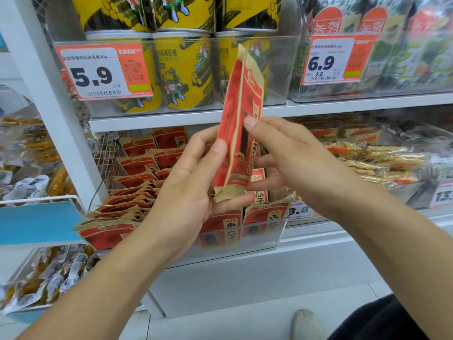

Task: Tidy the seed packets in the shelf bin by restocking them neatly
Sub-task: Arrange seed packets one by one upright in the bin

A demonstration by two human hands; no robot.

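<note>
Both hands, left hand [188, 182] and right hand [277, 155], pinch one upright seed packet [241, 123] mid-restock; next, slot it at 6 o'clock into the bin [257, 238].

Yellow snack canisters [183, 69] in upper clear bin w/ 5.9 price tag [103, 72]; 6.9 tag [338, 60] right; shoe [307, 325] on floor.

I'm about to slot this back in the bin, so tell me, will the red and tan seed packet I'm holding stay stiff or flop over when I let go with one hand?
The seed packet probably stays fairly stiff: it stands nearly upright above the left hand and right hand without drooping. It looks like thin paper, so likely light. Packets in the clear bin lean unevenly, so it may tip unsupported.
</note>
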